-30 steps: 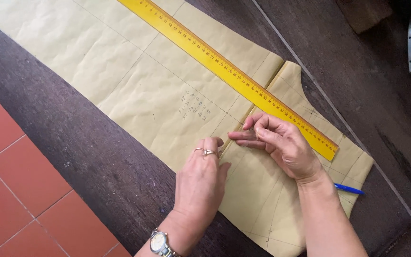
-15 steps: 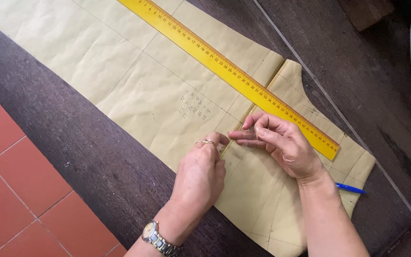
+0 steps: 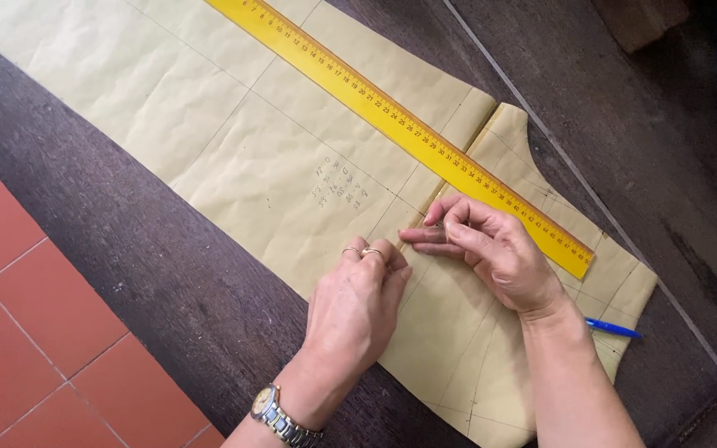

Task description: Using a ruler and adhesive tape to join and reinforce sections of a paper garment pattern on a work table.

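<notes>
left hand (image 3: pixel 357 309): flat, fingers together, pressing tan paper pattern (image 3: pixel 242 158) | right hand (image 3: pixel 491 249): fingertips pinched on pattern fold, near yellow ruler (image 3: pixel 392 112) | pattern spread across dark bench (image 3: pixel 151 274) | blue pen (image 3: pixel 612 328) right of wrist

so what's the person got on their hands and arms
Both forearms are bare, with no sleeves in view. The left hand wears two thin rings, one silver and one gold-toned, and a metal-link wristwatch in silver and gold. The right hand shows no jewellery.

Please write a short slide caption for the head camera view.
Both hands, left hand and right hand, press a fold in tan pattern paper beside a yellow ruler.
</notes>
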